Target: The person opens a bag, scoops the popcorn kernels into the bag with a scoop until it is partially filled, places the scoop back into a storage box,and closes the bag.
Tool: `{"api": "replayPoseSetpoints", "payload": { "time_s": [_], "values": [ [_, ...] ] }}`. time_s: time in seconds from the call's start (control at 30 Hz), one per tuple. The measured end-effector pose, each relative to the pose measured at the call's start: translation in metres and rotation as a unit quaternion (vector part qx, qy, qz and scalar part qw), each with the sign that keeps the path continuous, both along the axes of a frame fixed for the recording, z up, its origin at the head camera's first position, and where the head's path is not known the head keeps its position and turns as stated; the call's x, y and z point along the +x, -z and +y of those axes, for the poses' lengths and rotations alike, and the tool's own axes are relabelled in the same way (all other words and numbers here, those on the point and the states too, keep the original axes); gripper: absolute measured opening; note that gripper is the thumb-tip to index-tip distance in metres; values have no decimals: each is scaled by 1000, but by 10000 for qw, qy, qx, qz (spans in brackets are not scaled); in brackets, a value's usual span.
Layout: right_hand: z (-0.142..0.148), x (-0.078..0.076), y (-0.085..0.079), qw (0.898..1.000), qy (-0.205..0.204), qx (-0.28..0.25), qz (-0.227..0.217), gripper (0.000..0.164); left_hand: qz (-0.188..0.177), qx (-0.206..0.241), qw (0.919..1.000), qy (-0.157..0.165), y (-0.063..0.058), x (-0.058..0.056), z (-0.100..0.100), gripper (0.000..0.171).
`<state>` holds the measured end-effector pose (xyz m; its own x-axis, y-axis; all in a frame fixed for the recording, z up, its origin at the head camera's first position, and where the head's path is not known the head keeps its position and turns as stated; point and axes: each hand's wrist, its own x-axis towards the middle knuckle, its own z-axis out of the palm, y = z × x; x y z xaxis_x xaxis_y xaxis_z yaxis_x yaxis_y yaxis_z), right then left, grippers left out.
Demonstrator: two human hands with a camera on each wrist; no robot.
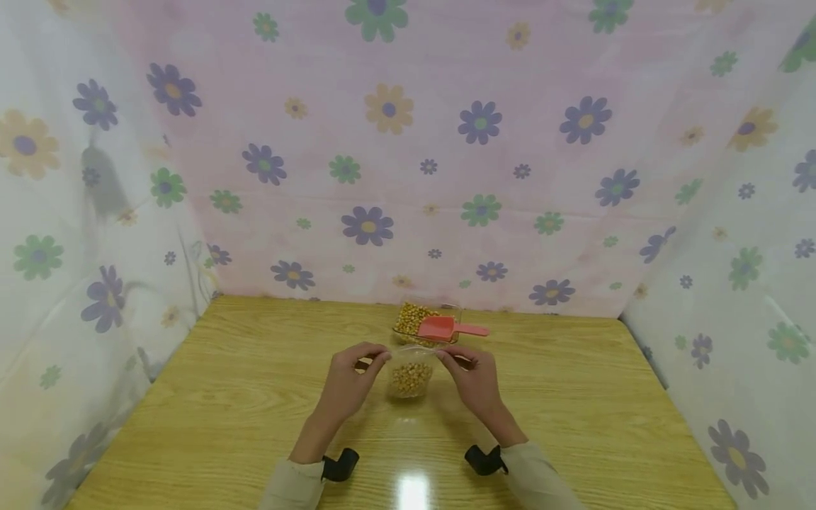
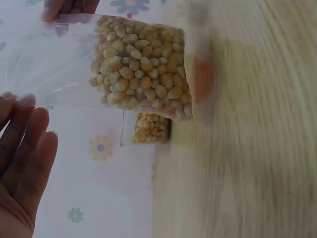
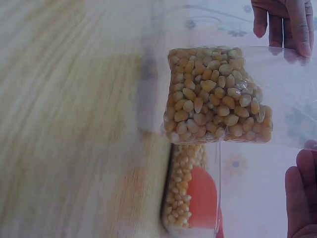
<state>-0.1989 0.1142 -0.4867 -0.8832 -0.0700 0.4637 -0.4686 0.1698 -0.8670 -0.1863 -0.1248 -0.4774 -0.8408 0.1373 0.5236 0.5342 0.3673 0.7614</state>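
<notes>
A clear plastic bag [image 1: 410, 379] hangs upright between my two hands, its lower part filled with yellow corn kernels [image 2: 141, 64]. My left hand [image 1: 349, 375] pinches the bag's upper left corner between thumb and fingers. At the opposite top corner, my right hand [image 1: 473, 379] pinches the edge in the same way. In both wrist views the top of the bag is empty film stretched between the hands. Behind the bag stands a clear container [image 1: 400, 331] of corn kernels, with a red scoop [image 1: 438, 326] lying in it, its handle sticking out to the right.
The wooden table [image 1: 255, 397] reaches back to a flower-patterned cloth [image 1: 421, 142], which also hangs along both sides. The container sits near the table's back edge. A black strap mount [image 1: 341, 465] is on the left wrist and another [image 1: 486, 460] on the right.
</notes>
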Motion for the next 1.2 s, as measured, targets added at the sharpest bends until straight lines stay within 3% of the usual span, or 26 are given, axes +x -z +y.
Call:
{"api": "replayPoseSetpoints", "payload": {
  "time_s": [0.17, 0.47, 0.6, 0.67, 0.83, 0.9, 1.2],
  "values": [
    [4, -8, 1, 9999, 85, -20, 78, 12, -120, -69, 9999, -38, 4, -14, 3, 12],
    [-1, -9, 18, 9978, 263, -522, -315, 12, -91, 570, 9983, -73, 27, -24, 7, 12],
    [-4, -12, 17, 9980, 292, -505, -233, 11, -133, 686, 9974, -172, 28, -25, 8, 11],
    [-4, -13, 16, 9983, 272, -481, -207, 11, -168, 638, 9976, -218, 21, -21, 10, 10],
    [-8, -4, -10, 9985, 219, -403, -304, 12, 64, 623, 9979, -153, 21, -23, 11, 10],
    [-8, -1, -20, 9983, 210, -378, -393, 11, 164, 650, 9977, -129, 29, -28, 10, 10],
    [-4, -2, -20, 9957, 180, -339, -844, 12, 76, 702, 9973, -210, 34, -31, 16, 9]
  ]
}}
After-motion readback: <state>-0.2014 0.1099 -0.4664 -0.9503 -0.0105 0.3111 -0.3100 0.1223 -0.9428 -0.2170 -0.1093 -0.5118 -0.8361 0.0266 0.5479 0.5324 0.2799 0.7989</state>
